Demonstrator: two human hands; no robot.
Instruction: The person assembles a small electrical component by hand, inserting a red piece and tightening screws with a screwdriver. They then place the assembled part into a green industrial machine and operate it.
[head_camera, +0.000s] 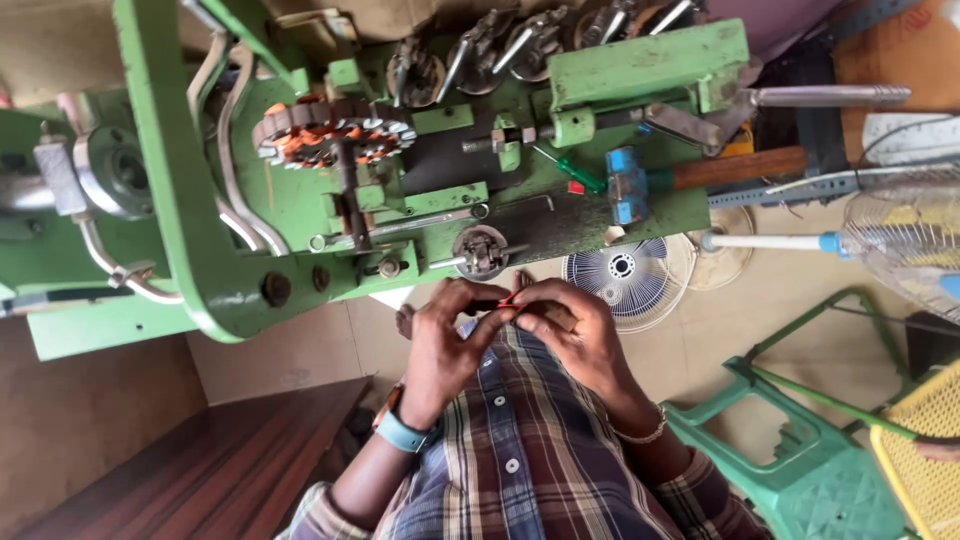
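At 6 o'clock below green winding machine (330, 200): left hand (445, 345), right hand (575, 335) both pinched on thin red wire (507, 299). Risk: wire slips or snaps if pulled hard; stator (330, 130) at 11.

Green machine (190, 180); orange-wound stator (325, 135); blue hammer head (627, 186); plaid shirt (530, 450); green plastic stool (800, 450); blue wristband (402, 432).

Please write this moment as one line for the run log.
left hand: pinching thin red wire | right hand: pinching same wire | behind: green winding machine, stator, blue hammer
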